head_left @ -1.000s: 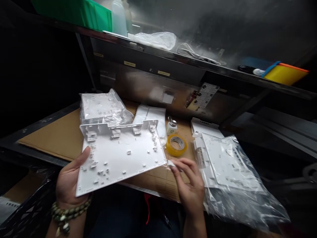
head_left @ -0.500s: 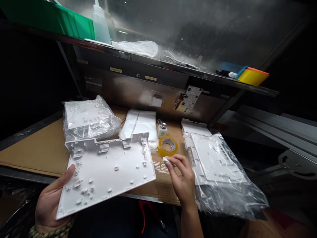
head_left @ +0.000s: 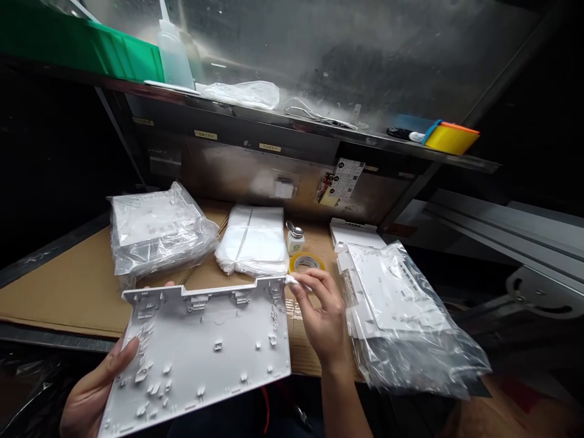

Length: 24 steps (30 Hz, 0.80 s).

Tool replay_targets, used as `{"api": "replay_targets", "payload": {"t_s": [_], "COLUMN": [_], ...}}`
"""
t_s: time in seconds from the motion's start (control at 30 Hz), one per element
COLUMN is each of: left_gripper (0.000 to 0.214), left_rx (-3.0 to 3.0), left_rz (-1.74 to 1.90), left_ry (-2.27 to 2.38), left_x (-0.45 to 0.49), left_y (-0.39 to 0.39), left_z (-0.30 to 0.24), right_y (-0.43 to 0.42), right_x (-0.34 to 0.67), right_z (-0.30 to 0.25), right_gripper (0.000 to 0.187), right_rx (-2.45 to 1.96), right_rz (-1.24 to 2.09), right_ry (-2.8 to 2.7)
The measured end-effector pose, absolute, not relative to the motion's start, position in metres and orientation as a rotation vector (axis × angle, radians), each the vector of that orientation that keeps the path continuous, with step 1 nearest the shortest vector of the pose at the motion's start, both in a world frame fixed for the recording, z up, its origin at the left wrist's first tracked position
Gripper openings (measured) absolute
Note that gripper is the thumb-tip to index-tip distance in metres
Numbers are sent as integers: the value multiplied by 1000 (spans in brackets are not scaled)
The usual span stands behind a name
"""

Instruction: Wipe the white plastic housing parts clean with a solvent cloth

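My left hand [head_left: 103, 377] grips a white plastic housing panel [head_left: 196, 347] by its left edge, thumb on the inner face and fingers behind. Clips and posts stand out from that face, which is turned toward me. My right hand [head_left: 319, 310] pinches a small white wad [head_left: 291, 280], perhaps cloth or tissue, at the panel's upper right corner. Just behind those fingers lies a roll of yellowish tape [head_left: 314, 260]. A small white pump bottle [head_left: 295, 238] with a metal lid stands beyond the tape.
Bagged white panels lie at left [head_left: 155, 225] and right [head_left: 401, 298]. A stack of clear plastic bags [head_left: 253, 237] sits on the cardboard [head_left: 59, 274] between them. The metal shelf [head_left: 219, 108] above bears a green bin [head_left: 114, 52], a squeeze bottle [head_left: 174, 58] and a yellow container [head_left: 451, 139].
The panel has tilted up and come nearer. My right hand has moved left, bringing the white wad from beside the panel to its upper right corner.
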<state>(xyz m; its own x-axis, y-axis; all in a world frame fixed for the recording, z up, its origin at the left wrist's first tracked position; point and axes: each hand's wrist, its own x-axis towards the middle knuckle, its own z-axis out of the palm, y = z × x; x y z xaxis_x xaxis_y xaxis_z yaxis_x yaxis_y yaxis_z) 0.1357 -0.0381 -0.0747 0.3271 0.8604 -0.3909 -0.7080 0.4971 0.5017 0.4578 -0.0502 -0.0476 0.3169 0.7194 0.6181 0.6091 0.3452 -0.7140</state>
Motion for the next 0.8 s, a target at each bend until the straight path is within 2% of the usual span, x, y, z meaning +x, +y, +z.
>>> {"api": "replay_targets", "payload": {"t_s": [0.13,0.27,0.5,0.8], "left_gripper": [95,82,54,50], "left_rx": [237,369,755,895], "left_rz": [1018,1088,1230,1264], "left_ry": [766,751,885,855], "left_x": [153,180,235,250], "left_y": [-43,-49,-63,-63], "left_z": [-51,-31,-9,-10], "right_y": [-46,-49,-65,-58], "right_x": [468,456,390,391], "right_z": [-57,-46,5,2], "right_gripper": [14,15,31,30], "right_rx": [-1453,-1337,-1012,-1026], "right_rz": [75,-15,33,-5], "right_ry": [-1330,-1281,-1428,-1373]}}
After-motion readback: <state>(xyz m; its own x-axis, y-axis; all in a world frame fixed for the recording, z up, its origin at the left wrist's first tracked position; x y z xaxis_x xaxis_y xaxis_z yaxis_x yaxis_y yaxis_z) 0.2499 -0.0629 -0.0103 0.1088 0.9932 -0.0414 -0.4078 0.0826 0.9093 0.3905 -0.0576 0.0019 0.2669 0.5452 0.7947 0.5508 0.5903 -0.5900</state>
